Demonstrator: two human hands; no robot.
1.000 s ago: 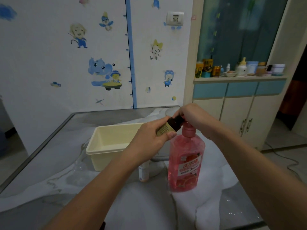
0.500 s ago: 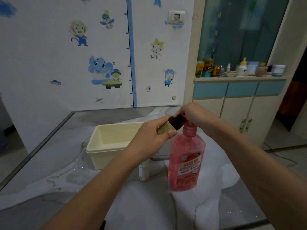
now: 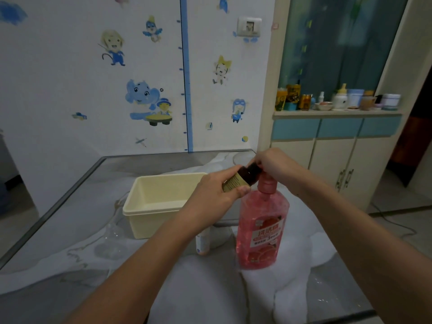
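Observation:
My left hand [image 3: 215, 197] grips a small dark brown bottle [image 3: 240, 180] with a tan label, held tilted above the table. My right hand [image 3: 273, 166] pinches the bottle's dark cap end with curled fingers. Directly below the hands stands a tall pink bottle [image 3: 261, 228] with a pink cap and a fruit label. A cream plastic tub [image 3: 154, 202] sits just left of it, nothing visible inside. A small white bottle [image 3: 203, 244] stands partly hidden behind my left forearm.
White sheeting [image 3: 210, 288] covers the grey glass-topped table [image 3: 70, 206]. Clear crumpled plastic [image 3: 112, 235] lies left of the tub. A cabinet shelf [image 3: 336, 112] at the right holds several jars and containers. The stickered wall is behind the table.
Both hands keep the same hold on the small brown bottle; they have barely shifted above the pink bottle.

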